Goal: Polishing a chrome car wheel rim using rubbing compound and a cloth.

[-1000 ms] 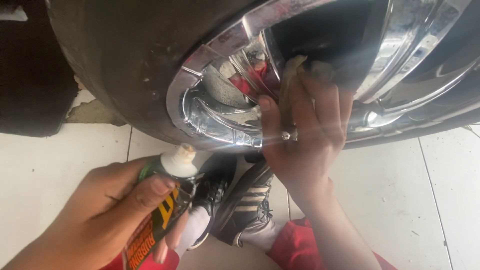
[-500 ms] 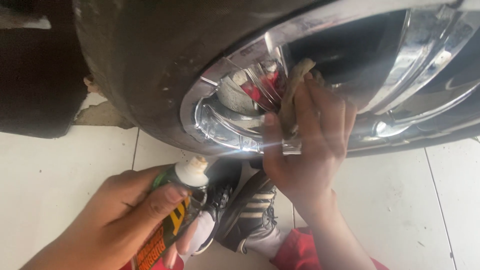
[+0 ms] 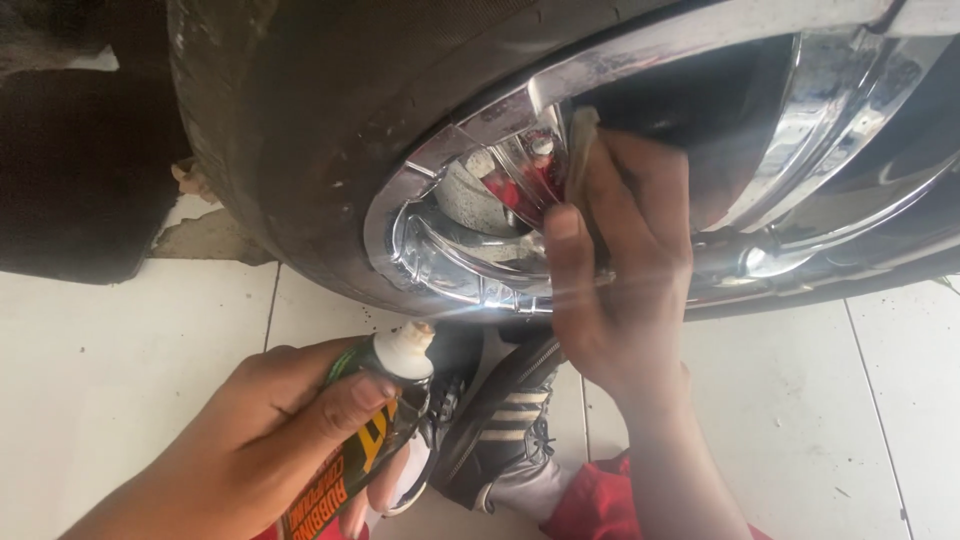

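Head view: two hands; left hand [image 3: 270, 430] grips one tube [image 3: 370, 420], right hand [image 3: 625, 270] presses one cloth [image 3: 580, 150].

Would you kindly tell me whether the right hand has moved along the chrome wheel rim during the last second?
Yes. The right hand with its cloth has slid up the chrome wheel rim, from the lower lip towards the spokes.

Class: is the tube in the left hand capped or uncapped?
Uncapped: the tube in the left hand ends in a bare white nozzle with an open tip.

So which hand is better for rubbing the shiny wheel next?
Probably the right hand: it presses a cloth against the rim. The left hand is lower, holding a tube.
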